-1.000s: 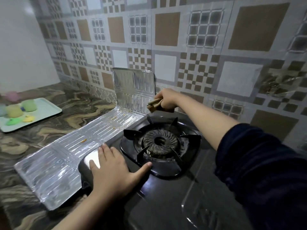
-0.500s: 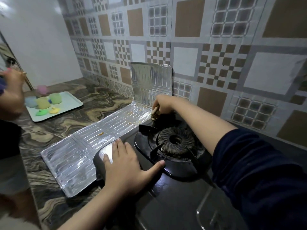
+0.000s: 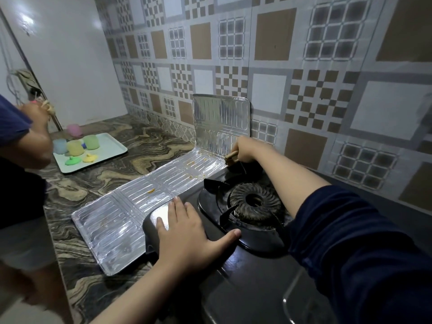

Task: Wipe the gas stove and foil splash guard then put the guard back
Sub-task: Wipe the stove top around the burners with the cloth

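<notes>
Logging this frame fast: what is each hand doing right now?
Left hand: open, flat on the stove.
Right hand: gripping a brown cloth at the stove's far corner by the foil guard.

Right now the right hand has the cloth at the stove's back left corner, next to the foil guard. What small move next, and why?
Probably draw the cloth forward along the stove edge beside the burner. The right hand grips it at the far corner by the foil guard, the left hand lies flat on the near corner as a brace, and the guard's brown spots can wait.
</notes>
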A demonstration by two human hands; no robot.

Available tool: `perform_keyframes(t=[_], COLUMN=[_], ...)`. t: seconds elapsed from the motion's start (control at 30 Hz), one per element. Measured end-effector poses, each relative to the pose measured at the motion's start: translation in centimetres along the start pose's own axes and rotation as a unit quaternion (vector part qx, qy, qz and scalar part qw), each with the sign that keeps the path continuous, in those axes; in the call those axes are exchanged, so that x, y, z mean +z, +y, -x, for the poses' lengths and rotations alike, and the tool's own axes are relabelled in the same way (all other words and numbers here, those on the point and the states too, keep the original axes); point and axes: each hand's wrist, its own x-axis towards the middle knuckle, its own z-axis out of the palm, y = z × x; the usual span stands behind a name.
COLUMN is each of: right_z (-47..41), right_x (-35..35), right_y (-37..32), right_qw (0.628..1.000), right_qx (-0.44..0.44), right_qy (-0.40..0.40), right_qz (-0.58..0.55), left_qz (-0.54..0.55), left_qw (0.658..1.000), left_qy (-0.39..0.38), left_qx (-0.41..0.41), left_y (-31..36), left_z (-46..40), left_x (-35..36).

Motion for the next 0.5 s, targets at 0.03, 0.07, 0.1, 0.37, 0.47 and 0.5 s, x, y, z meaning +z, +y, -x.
perform_keyframes(t=[0.03,0.07,0.1,0.37,0.47,0.5], right_z=[0.1,0.1,0.2,0.1,0.4,0.6], right_x=[0.2,0.4,0.6,1.7,1.9,1.9], right_y=[0.2,0.3,0.4,0.1,0.7,0.9], right_qw=[1.0,1.0,0.999,0.991,0.983,0.981], right_qx=[0.005,0.011,0.019,0.114,0.166,0.174], right_qy=[0.003,0.01,0.018,0.059,0.079,0.082], right_qz=[-0.006,-0.014,-0.023,-0.044,-0.026,-0.026], left_qz=[0.001,0.003,0.004,-0.003,-0.001,-0.002], left_qw=[1.0,1.0,1.0,1.0,1.0,1.0], left_qy=[0.0,-0.001,-0.002,-0.002,-0.003,-0.003], left_qx=[0.0,0.0,0.0,-0.002,-0.002,-0.001], left_y=[0.0,0.0,0.1,0.1,0.1,0.0], left_z=[0.0,0.0,0.0,0.2,0.2,0.1], left_x=[0.0,0.0,-0.1,-0.1,-0.1,-0.1])
